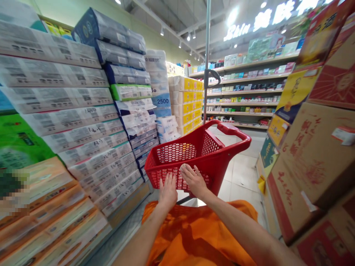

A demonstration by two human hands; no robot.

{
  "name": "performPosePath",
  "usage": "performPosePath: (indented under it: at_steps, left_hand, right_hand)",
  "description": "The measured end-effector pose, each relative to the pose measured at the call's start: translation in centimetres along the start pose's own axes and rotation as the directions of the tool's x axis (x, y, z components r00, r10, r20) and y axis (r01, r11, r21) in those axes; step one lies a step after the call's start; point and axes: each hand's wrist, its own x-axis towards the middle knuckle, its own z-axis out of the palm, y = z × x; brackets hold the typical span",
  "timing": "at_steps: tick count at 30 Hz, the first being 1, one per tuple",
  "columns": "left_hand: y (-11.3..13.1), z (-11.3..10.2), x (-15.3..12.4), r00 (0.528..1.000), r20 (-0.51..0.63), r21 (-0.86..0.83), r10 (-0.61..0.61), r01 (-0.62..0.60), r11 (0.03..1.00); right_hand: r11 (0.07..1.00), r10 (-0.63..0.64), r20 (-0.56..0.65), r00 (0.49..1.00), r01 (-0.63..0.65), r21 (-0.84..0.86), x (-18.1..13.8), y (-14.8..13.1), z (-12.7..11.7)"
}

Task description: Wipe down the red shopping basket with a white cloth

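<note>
A red plastic shopping cart [177,166] with mesh walls stands right in front of me, its handle [235,135] toward the right. My left hand [168,192] is open, fingers stretched upward, at the near wall of the basket; whether it touches the mesh I cannot tell. Higher and to the right, my right hand [195,181] lies with its fingers spread at the upper part of the same wall. A small white patch shows at its fingertips, too small to name. The inside of the cart is only partly visible.
Tall stacks of wrapped paper packs [91,122] rise on the left. Cardboard boxes [313,155] are piled on the right. A metal pole [207,44] stands behind the cart, with stocked shelves [244,81] beyond. White floor tiles [244,173] run beside the cart.
</note>
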Motion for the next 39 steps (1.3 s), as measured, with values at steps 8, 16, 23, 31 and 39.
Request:
performPosePath:
  at_steps: [8,16,23,31,39]
  left_hand:
    - [1.9,-0.3,0.5,0.996,-0.008,-0.010,0.094,-0.094,0.995]
    - [3.8,-0.8,1.5,0.986,-0.066,-0.041,0.151,-0.153,0.987]
    - [5.7,-1.7,2.1,0.971,-0.087,-0.065,0.223,-0.229,0.971]
    - [8.1,-3.5,2.8,0.949,-0.078,-0.051,0.305,-0.309,0.950]
    - [9.9,-3.9,2.9,0.936,-0.090,-0.062,0.341,-0.347,0.936]
  right_hand:
    - [1.000,-0.029,0.110,0.994,0.030,-0.005,-2.8,1.6,-0.1]
    - [0.988,0.139,-0.051,0.989,-0.142,-0.060,-1.9,4.0,-2.9]
    - [0.987,0.137,-0.100,0.986,-0.145,-0.074,-3.4,5.7,-4.3]
    - [0.978,0.141,-0.098,0.985,-0.153,-0.140,-5.4,7.6,-4.7]
    - [0.914,0.311,-0.317,0.896,-0.374,-0.159,-4.1,11.6,-8.8]
